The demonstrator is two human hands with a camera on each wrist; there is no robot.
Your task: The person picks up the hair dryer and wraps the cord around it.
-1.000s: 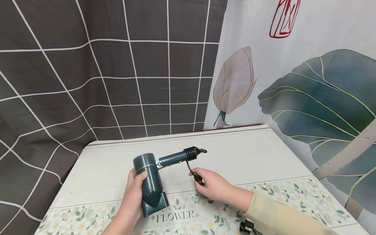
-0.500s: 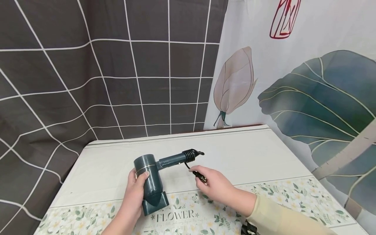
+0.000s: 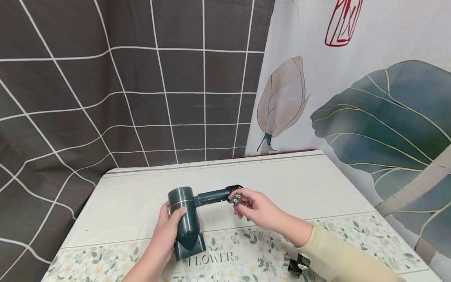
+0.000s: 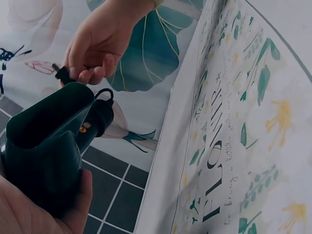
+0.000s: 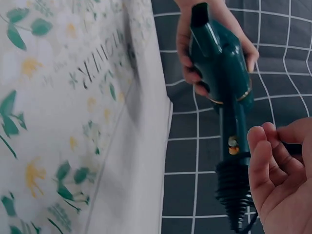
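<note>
A dark green hair dryer (image 3: pixel 188 219) is held above the table, its handle slanting up to the right. My left hand (image 3: pixel 165 231) grips its barrel, with the thumb across the near side. Black cord (image 5: pixel 234 185) is wound in tight coils round the handle's end. Beside those coils my right hand (image 3: pixel 262 209) pinches the black plug (image 3: pixel 236 199), whose end faces the head camera. In the left wrist view the flat nozzle (image 4: pixel 44 122) shows its slot, and the plug (image 4: pixel 63 73) sticks out of the right fingertips. The right wrist view mostly hides the plug behind fingers.
Below the hands lies a white tablecloth (image 3: pixel 282 180) with a printed flower band. A small black object (image 3: pixel 296 268), not clear in kind, is at the front by the right sleeve (image 3: pixel 338 250). Behind the table hang a dark grid curtain (image 3: pixel 183 109) and a white printed one (image 3: pixel 292 23).
My right hand has moved up towards the handle's end and turned the plug to face the camera. The hair dryer has shifted slightly right in my left hand, which keeps its grip.
</note>
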